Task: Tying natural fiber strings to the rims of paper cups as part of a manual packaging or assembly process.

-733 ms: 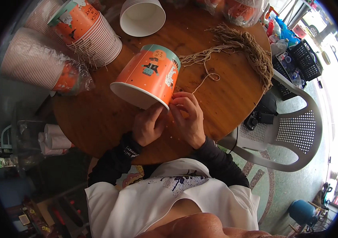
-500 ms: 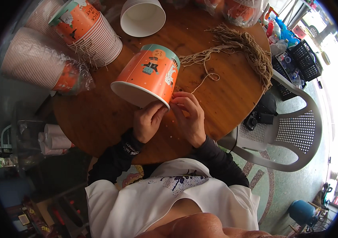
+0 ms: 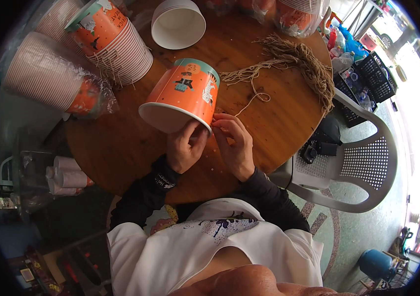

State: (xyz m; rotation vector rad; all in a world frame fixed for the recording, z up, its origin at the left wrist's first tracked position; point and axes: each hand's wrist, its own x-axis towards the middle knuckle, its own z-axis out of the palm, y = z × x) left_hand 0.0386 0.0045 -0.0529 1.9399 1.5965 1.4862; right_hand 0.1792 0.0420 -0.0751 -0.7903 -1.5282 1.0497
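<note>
Orange bucket [image 3: 183,86] was seen over the table [image 3: 106,158], tilted, white-rimmed end turned toward the hands; contact with the wood could not be judged. The tilt was presumably chosen so that rim and side could be reached together. The rim was pinched by the left hand [image 3: 186,148], its fingers curled in and partly hidden by the bucket, likely for steadiness. By the right hand [image 3: 233,148], thumb and forefinger were drawn nearly together at the bucket's side by the rim, remaining fingers bent. A strand [image 3: 245,105] was traced to these fingers; whether it was gripped could not be told. Its bundle [image 3: 311,76] was laid right of and beyond the bucket, perhaps for easy drawing. Left of and beyond the bucket, a stack [image 3: 123,54] and a wrapped stack [image 3: 42,74] were noted; directly beyond it, a white tub [image 3: 178,27].
</note>
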